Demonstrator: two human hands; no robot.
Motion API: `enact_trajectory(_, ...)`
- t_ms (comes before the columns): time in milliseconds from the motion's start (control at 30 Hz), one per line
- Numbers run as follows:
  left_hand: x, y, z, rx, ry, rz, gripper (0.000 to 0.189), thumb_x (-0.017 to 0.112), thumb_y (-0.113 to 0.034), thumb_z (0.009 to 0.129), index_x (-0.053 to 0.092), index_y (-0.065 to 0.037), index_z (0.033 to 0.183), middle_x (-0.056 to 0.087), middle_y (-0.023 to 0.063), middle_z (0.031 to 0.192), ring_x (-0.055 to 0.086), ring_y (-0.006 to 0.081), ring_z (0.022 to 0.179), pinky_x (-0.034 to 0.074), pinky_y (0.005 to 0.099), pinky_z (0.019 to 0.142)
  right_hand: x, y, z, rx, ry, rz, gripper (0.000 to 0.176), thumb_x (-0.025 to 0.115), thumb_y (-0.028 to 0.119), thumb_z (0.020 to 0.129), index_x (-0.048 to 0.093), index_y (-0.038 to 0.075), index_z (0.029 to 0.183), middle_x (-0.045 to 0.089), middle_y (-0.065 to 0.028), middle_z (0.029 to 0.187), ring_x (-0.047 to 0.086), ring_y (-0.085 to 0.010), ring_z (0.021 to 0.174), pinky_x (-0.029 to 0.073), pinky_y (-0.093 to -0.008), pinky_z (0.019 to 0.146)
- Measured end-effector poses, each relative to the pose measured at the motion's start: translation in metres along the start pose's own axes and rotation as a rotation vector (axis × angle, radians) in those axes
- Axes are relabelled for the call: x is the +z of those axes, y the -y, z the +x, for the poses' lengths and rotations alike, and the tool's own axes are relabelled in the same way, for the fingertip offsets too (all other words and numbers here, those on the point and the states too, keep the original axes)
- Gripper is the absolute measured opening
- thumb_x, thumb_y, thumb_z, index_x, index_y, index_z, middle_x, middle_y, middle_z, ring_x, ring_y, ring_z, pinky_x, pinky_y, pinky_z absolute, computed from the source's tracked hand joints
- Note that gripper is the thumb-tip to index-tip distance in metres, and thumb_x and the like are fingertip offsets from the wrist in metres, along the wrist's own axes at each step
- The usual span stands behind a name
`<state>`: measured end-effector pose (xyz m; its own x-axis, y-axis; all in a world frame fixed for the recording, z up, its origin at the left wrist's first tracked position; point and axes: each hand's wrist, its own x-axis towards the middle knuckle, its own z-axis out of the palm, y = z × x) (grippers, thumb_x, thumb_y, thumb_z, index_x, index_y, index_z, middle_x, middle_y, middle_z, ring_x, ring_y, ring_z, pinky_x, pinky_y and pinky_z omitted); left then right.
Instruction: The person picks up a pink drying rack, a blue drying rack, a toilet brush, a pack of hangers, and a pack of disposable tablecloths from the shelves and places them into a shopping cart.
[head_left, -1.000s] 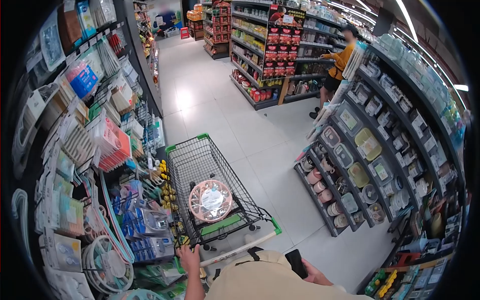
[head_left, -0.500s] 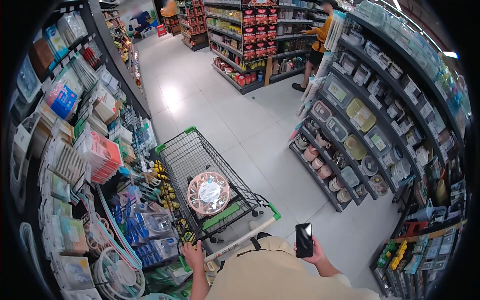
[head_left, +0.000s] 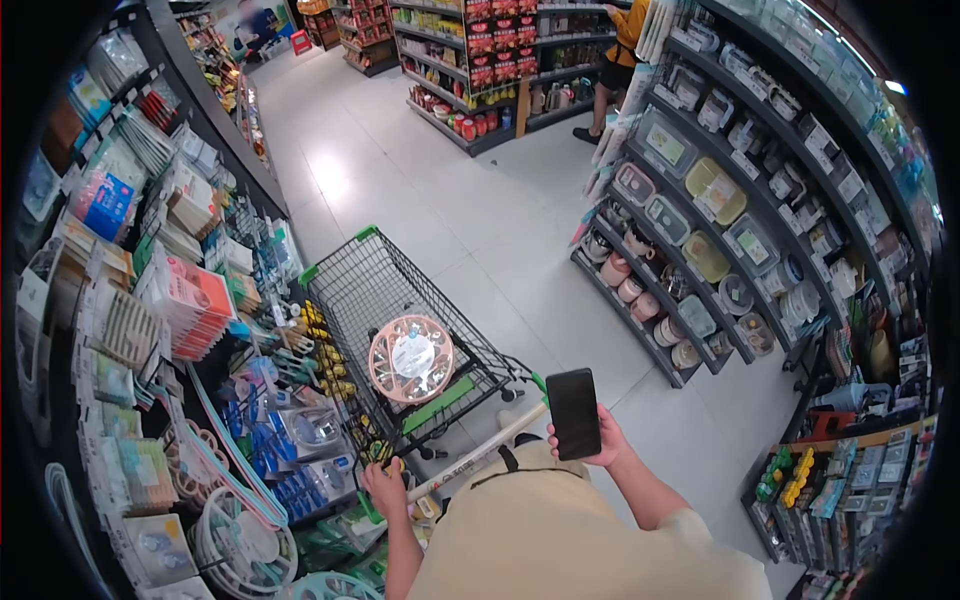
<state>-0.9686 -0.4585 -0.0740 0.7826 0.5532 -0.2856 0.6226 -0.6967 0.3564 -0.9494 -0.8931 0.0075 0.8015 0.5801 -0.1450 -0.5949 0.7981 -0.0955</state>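
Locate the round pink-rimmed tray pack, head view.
Head view, left of centre: the round pink-rimmed tray pack lies inside the black wire shopping cart, just beyond the cart's flat green panel.

Black phone (head_left: 574,414), green-cornered cart (head_left: 400,330), beige shirt (head_left: 560,535)

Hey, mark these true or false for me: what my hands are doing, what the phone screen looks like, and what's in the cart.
1. The right hand holds a smartphone. True.
2. The smartphone's screen is brightly lit. False: it looks dark.
3. A round pink packaged item is in the shopping cart. True.
4. The left hand is at the right end of the cart handle. False: it is at the left end.
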Motion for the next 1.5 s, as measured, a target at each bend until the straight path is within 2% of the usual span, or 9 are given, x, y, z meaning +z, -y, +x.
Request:
enact_trajectory(67,0.000,-0.001,-0.002,0.002,-0.010,-0.001,0.057,0.059,-0.054,0.094,0.062,-0.004,0.121,0.051,0.0072,0.141,0.033,0.0297,0.143,0.039,0.0455,0.108,0.011,-0.004,0.008,0.016,0.074,-0.025,0.079,0.059,0.059,0.092,0.039,0.008,0.149,0.052,-0.0223,0.137,0.056,-0.0360,0.120,0.043,-0.0526,0.105)
enact_trajectory(300,-0.002,-0.004,0.000,0.000,0.006,0.042,0.058,0.057,-0.056,0.095,0.063,-0.004,0.121,0.052,0.0069,0.140,0.034,0.0285,0.142,0.041,0.0469,0.106,0.029,-0.006,0.023,0.032,0.160,-0.065,0.084,0.061,0.062,0.090,0.038,0.007,0.150,0.050,-0.0229,0.139,0.056,-0.0365,0.122,0.044,-0.0517,0.105)
enact_trajectory(433,0.000,0.000,0.003,0.000,-0.001,0.047,0.058,0.057,-0.056,0.095,0.063,-0.004,0.120,0.051,0.0069,0.142,0.034,0.0274,0.142,0.042,0.0469,0.106,0.026,-0.007,0.020,0.051,0.124,-0.136,0.085,0.061,0.064,0.088,0.038,0.010,0.150,0.049,-0.0213,0.140,0.052,-0.0371,0.123,0.040,-0.0544,0.107)
enact_trajectory(900,-0.001,0.002,0.008,-0.023,0.000,0.054,0.057,0.057,-0.057,0.095,0.063,-0.007,0.121,0.049,0.0056,0.146,0.033,0.0258,0.143,0.042,0.0459,0.105,0.029,-0.010,0.022,0.045,0.145,-0.184,0.087,0.062,0.064,0.088,0.036,0.011,0.152,0.048,-0.0205,0.144,0.051,-0.0378,0.125,0.040,-0.0554,0.108)
enact_trajectory(1500,-0.002,0.001,0.012,0.001,-0.013,0.044,0.055,0.060,-0.055,0.094,0.064,-0.005,0.119,0.052,0.0060,0.142,0.037,0.0272,0.140,0.041,0.0442,0.107,0.032,-0.014,0.024,0.048,0.119,-0.174,0.086,0.061,0.065,0.088,0.036,0.013,0.152,0.048,-0.0207,0.143,0.051,-0.0379,0.123,0.040,-0.0560,0.107)
